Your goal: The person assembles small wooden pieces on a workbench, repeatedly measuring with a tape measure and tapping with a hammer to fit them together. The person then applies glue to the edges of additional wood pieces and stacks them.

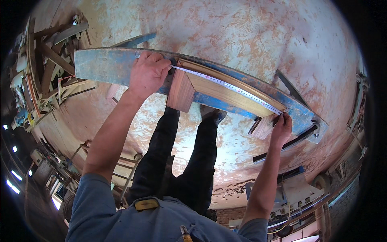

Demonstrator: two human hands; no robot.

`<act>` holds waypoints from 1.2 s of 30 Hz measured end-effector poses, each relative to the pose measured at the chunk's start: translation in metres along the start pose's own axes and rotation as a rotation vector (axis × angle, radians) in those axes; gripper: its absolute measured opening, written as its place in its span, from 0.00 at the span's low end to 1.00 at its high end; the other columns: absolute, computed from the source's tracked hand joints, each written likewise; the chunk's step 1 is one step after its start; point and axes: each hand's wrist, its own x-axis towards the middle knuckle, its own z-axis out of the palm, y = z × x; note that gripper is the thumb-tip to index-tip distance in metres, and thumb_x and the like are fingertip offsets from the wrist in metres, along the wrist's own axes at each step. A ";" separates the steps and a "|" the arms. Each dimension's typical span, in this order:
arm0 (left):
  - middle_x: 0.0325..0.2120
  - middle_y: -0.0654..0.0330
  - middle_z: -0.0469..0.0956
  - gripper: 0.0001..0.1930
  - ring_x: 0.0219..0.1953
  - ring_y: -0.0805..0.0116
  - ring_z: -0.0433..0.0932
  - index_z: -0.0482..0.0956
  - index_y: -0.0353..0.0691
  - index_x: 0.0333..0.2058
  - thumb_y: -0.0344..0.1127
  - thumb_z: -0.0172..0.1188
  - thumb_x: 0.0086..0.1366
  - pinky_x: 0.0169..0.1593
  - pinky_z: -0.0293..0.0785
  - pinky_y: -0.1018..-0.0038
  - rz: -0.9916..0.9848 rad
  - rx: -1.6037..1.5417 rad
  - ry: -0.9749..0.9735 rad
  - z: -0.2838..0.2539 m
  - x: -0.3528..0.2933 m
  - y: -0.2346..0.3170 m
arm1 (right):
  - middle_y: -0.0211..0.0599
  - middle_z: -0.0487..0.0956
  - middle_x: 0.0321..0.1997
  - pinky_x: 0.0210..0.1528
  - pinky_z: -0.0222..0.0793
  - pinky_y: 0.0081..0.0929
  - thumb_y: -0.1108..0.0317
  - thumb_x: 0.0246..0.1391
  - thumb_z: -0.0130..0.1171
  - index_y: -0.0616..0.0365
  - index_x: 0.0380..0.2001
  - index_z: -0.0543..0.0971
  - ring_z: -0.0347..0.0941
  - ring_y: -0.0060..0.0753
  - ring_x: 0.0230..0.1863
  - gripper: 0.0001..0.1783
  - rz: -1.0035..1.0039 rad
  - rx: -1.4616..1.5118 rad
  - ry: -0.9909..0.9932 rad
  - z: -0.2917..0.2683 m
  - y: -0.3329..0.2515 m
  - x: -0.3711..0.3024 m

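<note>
A white measuring tape [225, 85] is stretched along a wooden piece [219, 89] with a pale golden long side. Pinkish wooden blocks jut out at both ends, the left block [181, 92] showing more than the right block [264, 126]. Fingers closed, my left hand [150, 74] grips the tape at the piece's left end and rests over the blue bench. My right hand [283, 128] pinches the tape at the other end, beside the right block. The tape's case cannot be made out in either hand. Beneath the wood lies the long, worn blue bench [107, 64].
A black bar [285, 144] slants below the bench's right end. Scrap wood [52, 56] is heaped at far left. My legs [161, 141] stand close to the bench on a stained floor [242, 36]. A machine with a wheel [322, 182] is at lower right.
</note>
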 end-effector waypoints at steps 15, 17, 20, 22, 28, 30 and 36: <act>0.25 0.57 0.78 0.03 0.30 0.50 0.76 0.80 0.43 0.26 0.33 0.63 0.57 0.35 0.75 0.59 -0.200 -0.282 -0.273 -0.027 -0.096 0.022 | 0.36 0.79 0.38 0.31 0.72 0.21 0.73 0.65 0.52 0.59 0.47 0.75 0.74 0.23 0.30 0.09 0.166 0.833 -0.061 -0.031 -0.052 -0.029; 0.28 0.54 0.81 0.06 0.31 0.50 0.78 0.84 0.43 0.35 0.34 0.63 0.59 0.37 0.75 0.61 -0.379 -0.363 -0.506 -0.027 -0.134 0.029 | 0.35 0.77 0.34 0.29 0.73 0.23 0.75 0.64 0.51 0.62 0.47 0.75 0.71 0.24 0.27 0.09 0.218 0.947 -0.124 -0.033 -0.083 -0.041; 0.25 0.60 0.79 0.14 0.24 0.73 0.75 0.82 0.41 0.49 0.35 0.61 0.66 0.31 0.73 0.74 -0.785 -0.689 -0.748 -0.026 -0.171 0.049 | 0.33 0.76 0.33 0.28 0.71 0.20 0.76 0.62 0.53 0.62 0.47 0.75 0.71 0.21 0.27 0.10 0.227 0.826 -0.080 -0.012 -0.119 -0.056; 0.25 0.65 0.78 0.15 0.23 0.79 0.73 0.81 0.40 0.51 0.34 0.60 0.67 0.28 0.71 0.79 -0.889 -0.892 -0.734 -0.012 -0.198 0.064 | 0.32 0.76 0.34 0.28 0.71 0.19 0.77 0.60 0.56 0.63 0.47 0.75 0.71 0.20 0.27 0.12 0.136 0.881 -0.263 0.009 -0.131 -0.067; 0.25 0.66 0.76 0.12 0.23 0.82 0.72 0.82 0.39 0.45 0.38 0.56 0.71 0.24 0.69 0.81 -0.892 -1.114 -0.601 0.002 -0.187 0.103 | 0.28 0.75 0.33 0.30 0.70 0.20 0.76 0.60 0.58 0.57 0.46 0.76 0.70 0.18 0.29 0.11 0.063 0.775 -0.769 0.086 -0.184 -0.113; 0.24 0.67 0.75 0.12 0.23 0.82 0.72 0.83 0.39 0.45 0.38 0.55 0.72 0.24 0.69 0.82 -0.945 -1.108 -0.440 0.011 -0.182 0.105 | 0.29 0.76 0.36 0.33 0.70 0.20 0.75 0.59 0.60 0.58 0.47 0.76 0.71 0.19 0.31 0.13 -0.072 0.670 -0.641 0.101 -0.191 -0.117; 0.26 0.66 0.78 0.13 0.29 0.82 0.72 0.84 0.35 0.41 0.39 0.57 0.72 0.35 0.69 0.82 -1.053 -1.173 -0.159 0.048 -0.167 0.090 | 0.51 0.77 0.47 0.56 0.67 0.43 0.73 0.51 0.64 0.63 0.48 0.76 0.70 0.54 0.51 0.19 -0.574 0.116 -0.333 0.089 -0.168 -0.092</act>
